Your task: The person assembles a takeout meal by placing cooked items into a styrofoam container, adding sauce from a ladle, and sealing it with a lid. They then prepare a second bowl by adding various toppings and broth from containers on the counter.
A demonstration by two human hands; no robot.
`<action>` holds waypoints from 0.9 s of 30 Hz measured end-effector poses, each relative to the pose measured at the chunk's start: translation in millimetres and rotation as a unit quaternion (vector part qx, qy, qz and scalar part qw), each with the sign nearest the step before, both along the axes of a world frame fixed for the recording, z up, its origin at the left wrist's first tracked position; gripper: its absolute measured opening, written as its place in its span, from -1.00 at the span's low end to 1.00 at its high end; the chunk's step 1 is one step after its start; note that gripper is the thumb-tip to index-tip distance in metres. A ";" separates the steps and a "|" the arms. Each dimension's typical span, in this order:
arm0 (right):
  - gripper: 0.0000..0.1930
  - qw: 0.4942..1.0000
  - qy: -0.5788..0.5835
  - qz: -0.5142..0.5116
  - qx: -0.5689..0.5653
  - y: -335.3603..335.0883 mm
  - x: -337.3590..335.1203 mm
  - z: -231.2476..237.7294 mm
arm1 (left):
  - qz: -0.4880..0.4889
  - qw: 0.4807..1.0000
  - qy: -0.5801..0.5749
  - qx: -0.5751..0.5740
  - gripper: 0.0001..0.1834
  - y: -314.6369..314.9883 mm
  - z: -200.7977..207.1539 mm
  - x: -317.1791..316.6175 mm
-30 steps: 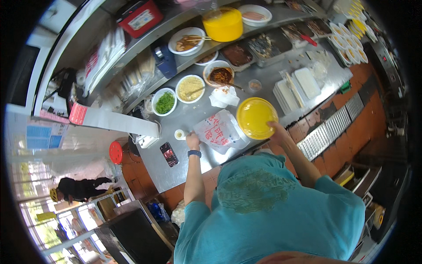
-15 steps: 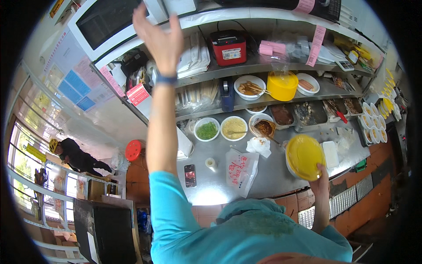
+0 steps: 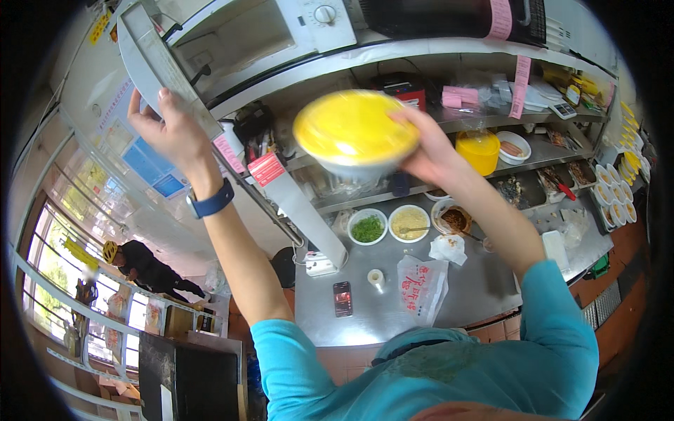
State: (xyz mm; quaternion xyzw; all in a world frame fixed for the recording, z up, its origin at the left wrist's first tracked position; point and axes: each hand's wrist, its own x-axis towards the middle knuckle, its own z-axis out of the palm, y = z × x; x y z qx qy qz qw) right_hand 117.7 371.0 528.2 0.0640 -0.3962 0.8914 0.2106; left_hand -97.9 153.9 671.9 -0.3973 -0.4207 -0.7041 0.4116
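Note:
My right hand (image 3: 428, 151) grips the right side of a white bowl with a yellow lid (image 3: 354, 126), lifted over the counter in front of the shelves and blurred by motion. At the upper left my left hand (image 3: 175, 133) is raised, fingers apart, against the lower edge of the swung-out microwave door (image 3: 165, 67). The white microwave (image 3: 326, 42) stands on the top shelf with its cavity exposed. Below the lidded bowl are a bowl of chopped greens (image 3: 367, 228), a bowl of pale yellow chopped food (image 3: 408, 223) and a bowl of dark sauce (image 3: 453, 219).
On the steel counter (image 3: 330, 326) lie a phone (image 3: 342, 299), a small white roll (image 3: 375, 278) and a plastic bag (image 3: 423, 288). A yellow tub (image 3: 477, 153) sits on the middle shelf. Another person (image 3: 151, 266) in dark clothes and a yellow helmet is at the far left.
The microwave door has swung outward to the left, my left hand moving left with it. My right hand has raised the lidded bowl from the counter's right side toward the microwave.

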 end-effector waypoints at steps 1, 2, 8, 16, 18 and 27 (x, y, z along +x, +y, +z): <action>-0.49 0.999 0.015 0.040 0.024 -1.9 -35.5 27.3 | 0.020 1.000 -0.003 -0.019 -0.56 -10.2 1.1 0.0; -0.48 0.999 0.009 0.034 0.021 -6.0 -70.5 54.8 | 0.039 0.998 0.005 -0.039 -0.56 -18.9 2.2 0.4; -0.48 0.998 0.031 -0.051 0.015 -30.2 -233.1 190.0 | 0.079 0.989 0.013 -0.127 -0.49 -38.3 -0.1 5.5; -0.62 0.980 0.024 -0.052 0.192 -8.6 -204.1 147.5 | 0.028 0.992 0.002 -0.120 -0.45 -16.7 -6.0 16.7; -0.59 0.961 0.078 0.004 0.265 -7.4 -135.9 85.2 | 0.078 0.991 0.024 -0.108 -0.42 4.1 -10.8 17.6; -0.76 0.884 -0.338 -0.050 0.321 -34.1 123.6 -254.7 | 0.155 0.954 0.188 -0.175 -0.75 134.4 -14.5 -1.7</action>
